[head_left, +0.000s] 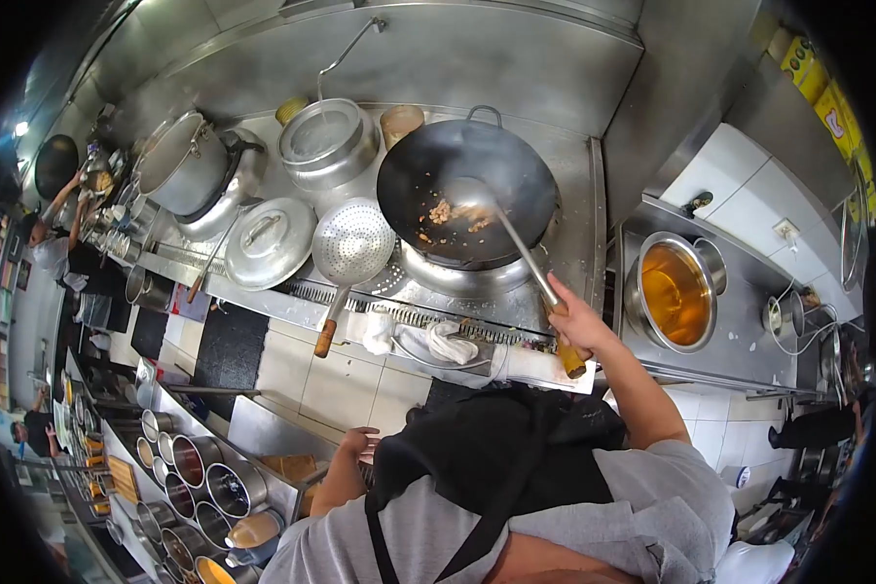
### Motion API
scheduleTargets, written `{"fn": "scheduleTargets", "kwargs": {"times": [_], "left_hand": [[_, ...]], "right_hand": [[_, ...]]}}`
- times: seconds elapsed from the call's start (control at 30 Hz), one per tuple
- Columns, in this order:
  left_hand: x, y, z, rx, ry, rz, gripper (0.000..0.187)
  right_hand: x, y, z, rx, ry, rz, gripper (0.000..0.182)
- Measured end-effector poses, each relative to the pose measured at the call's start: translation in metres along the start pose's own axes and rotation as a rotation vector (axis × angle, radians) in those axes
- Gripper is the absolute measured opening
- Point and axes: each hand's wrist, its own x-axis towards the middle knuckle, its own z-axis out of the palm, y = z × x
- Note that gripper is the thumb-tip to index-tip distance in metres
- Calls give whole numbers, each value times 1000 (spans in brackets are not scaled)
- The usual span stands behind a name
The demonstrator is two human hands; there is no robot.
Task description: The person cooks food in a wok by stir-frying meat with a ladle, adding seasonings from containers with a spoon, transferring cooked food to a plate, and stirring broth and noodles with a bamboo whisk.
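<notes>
My right hand [576, 321] is wrapped round the handle of a long wok ladle [521, 243]. The ladle's bowl rests inside a large black wok [526, 175], against small browned pieces of food [442, 211]. Low beside my apron, my left hand [360, 443] hangs away from the stove with its fingers loosely apart and nothing visible in it. To the left of the wok lie a perforated strainer [353, 240] with a wooden handle and a round metal lid [270, 243].
A covered pot [327, 144] and a tall stockpot [182, 165] stand on the stove's left. White cloths [452, 343] lie along its front edge. At right, a metal basin [673, 292] holds amber liquid. Several food containers [236, 489] stand lower left; other people work at far left.
</notes>
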Motion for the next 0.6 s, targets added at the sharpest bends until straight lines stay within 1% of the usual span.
{"fn": "scheduleTargets", "kwargs": {"times": [0.07,0.1,0.13,0.2,0.23,0.27,0.37,0.4,0.47,0.5,0.53,0.6], "left_hand": [[12,5,-6,-93,-36,16,47],[14,8,-15,-144,-48,54,47],[12,15,-22,-130,-53,49,47],[10,28,-33,-192,-31,128,46],[15,33,-38,-150,-7,83,47],[19,36,-43,-135,-18,83,47],[34,40,-59,13,1,42,47],[38,40,-61,62,-20,49,46],[48,46,-64,151,-74,45,45],[53,49,-62,167,-97,10,44],[54,52,-58,180,-117,-28,44],[52,61,-49,295,-150,-56,44]], "right_hand": [[1,33,6,-394,195,-656,80],[-15,27,5,-471,124,-385,81],[-26,22,6,-464,130,-372,81],[-42,18,9,-703,215,-1,83],[-40,32,9,-682,223,62,85],[-41,46,3,-677,233,77,85],[-60,48,7,-540,310,-113,81],[-75,48,17,-527,321,-82,81],[-110,49,38,-389,409,-109,81],[-131,52,50,-339,472,-107,83],[-148,71,64,-310,570,-154,84],[-191,99,91,-169,645,-7,82]]}}
